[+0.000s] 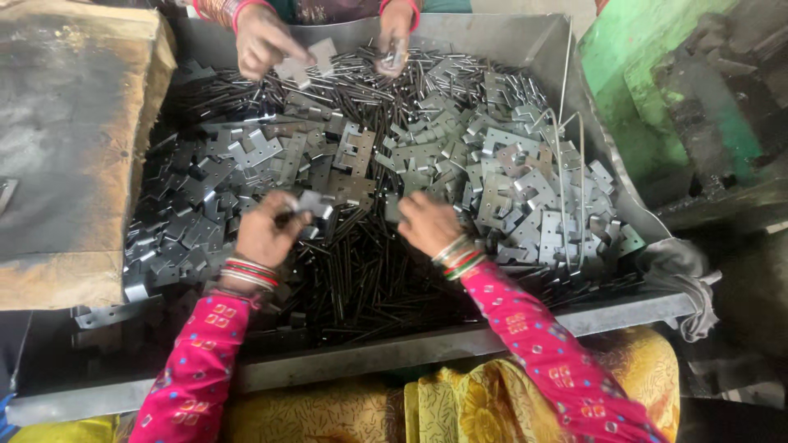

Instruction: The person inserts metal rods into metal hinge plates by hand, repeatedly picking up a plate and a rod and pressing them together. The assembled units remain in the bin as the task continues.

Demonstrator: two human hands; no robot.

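A big grey metal tray (427, 349) holds heaps of flat notched hinge plates (509, 176) and a dark pile of thin steel pins (361, 262). My left hand (267, 230) grips a small hinge plate (313, 202) just above the pins. My right hand (427, 223) reaches down into the heap, fingers curled on a plate (392, 210) at the edge of the pile. Both wrists wear striped bangles and pink patterned sleeves.
Across the tray, another person's two hands (267, 39) hold a hinge plate (310, 59) and a small metal piece (392, 57). A worn brown board (66, 139) lies at left. A green machine (657, 90) stands at right. A grey rag (681, 271) hangs on the tray's right corner.
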